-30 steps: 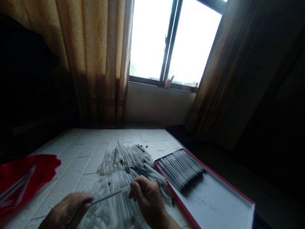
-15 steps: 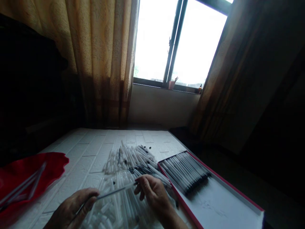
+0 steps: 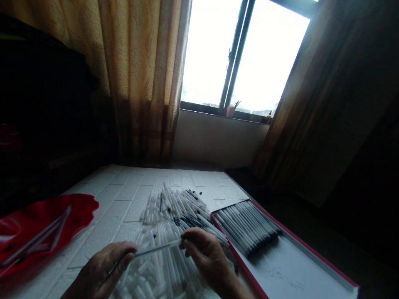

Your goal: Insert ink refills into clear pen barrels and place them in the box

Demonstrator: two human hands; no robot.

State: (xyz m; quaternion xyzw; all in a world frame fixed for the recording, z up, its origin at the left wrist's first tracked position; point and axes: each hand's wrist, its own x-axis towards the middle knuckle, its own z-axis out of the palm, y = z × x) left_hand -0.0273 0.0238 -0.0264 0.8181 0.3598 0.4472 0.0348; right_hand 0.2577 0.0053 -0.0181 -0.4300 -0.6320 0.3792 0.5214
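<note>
A clear pen (image 3: 158, 248) spans the gap between my hands, tilted slightly up to the right. My left hand (image 3: 104, 265) pinches its left end between thumb and fingers. At the other end, my right hand (image 3: 207, 255) closes its fingertips around the tip, which they partly hide. Beneath lies a heap of clear pen barrels (image 3: 165, 265), with white caps or short pieces at the near side. Dark refills (image 3: 190, 221) and more barrels (image 3: 179, 201) lie just beyond. To the right, a row of pens with black ends (image 3: 249, 226) fills the far part of a shallow red-rimmed box (image 3: 246, 274).
A red dish (image 3: 77, 214) holding a few clear pens stands at the left on the white brick-patterned table (image 3: 121, 195). Small black pieces (image 3: 200, 193) lie behind the heap. A pink cup (image 3: 230, 111) stands on the sill, with a curtain (image 3: 143, 83) beside the window.
The whole view has shifted, so everything appears a little further right. Both hands still hold the pen in nearly the same pose, and my right fingers have curled slightly more over its end.
</note>
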